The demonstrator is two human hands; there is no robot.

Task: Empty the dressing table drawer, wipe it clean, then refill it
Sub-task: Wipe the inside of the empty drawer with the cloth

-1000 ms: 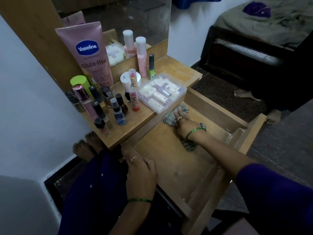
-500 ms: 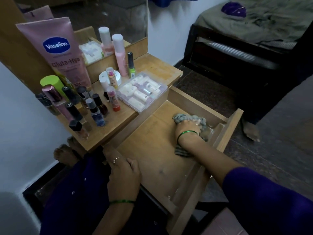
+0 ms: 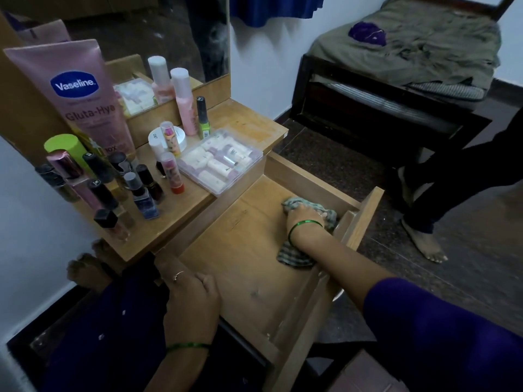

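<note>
The right hand (image 3: 304, 219) has carried the checked cloth (image 3: 294, 257) from the back-left of the drawer across to its far right corner, so most of the floor has now had a pass. Nearest me, the left hand (image 3: 192, 299) rests on the drawer's near left edge, fingers curled over the rim to steady it. Beyond it the drawer (image 3: 249, 278) stands pulled out and emptied, bare wood with a few dark specks left in the near half. The right hand presses the bunched cloth down against the bottom by the right wall; its fingers are hidden, so I cannot tell how they lie. Further back, on the dressing table top (image 3: 249, 123), wait the nail polish bottles (image 3: 144, 199), the clear cosmetics box (image 3: 222, 164) and the Vaseline tube (image 3: 82, 94), still to be refilled.
</note>
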